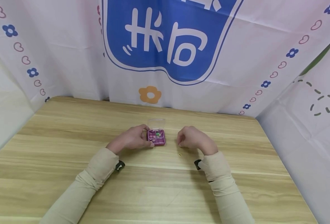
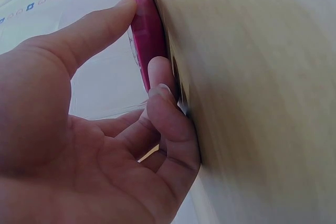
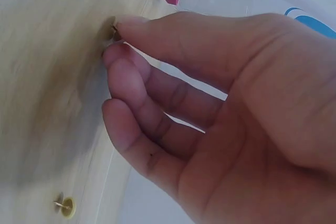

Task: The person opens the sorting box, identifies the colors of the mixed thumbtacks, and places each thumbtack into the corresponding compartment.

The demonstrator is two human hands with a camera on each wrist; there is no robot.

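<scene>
My left hand point(image 1: 132, 137) grips a small magenta compartment box point(image 1: 160, 143) from its left side, with the thumb at the near edge and fingers at the far edge. Its clear lid point(image 1: 156, 123) stands up at the back, and small pink and green pieces lie in the compartments. In the left wrist view the thumb presses the box's side point(image 2: 148, 32). To the right of it, my right hand point(image 1: 194, 138) is low over the table, thumb and fingertips pinching a tiny dark-tipped pin piece point(image 3: 115, 32), mostly hidden.
On the wooden table point(image 1: 153, 189), a small round gold stud with a pin point(image 3: 67, 208) lies just in front of the right hand. A white printed curtain point(image 1: 78, 68) hangs along the table's back edge.
</scene>
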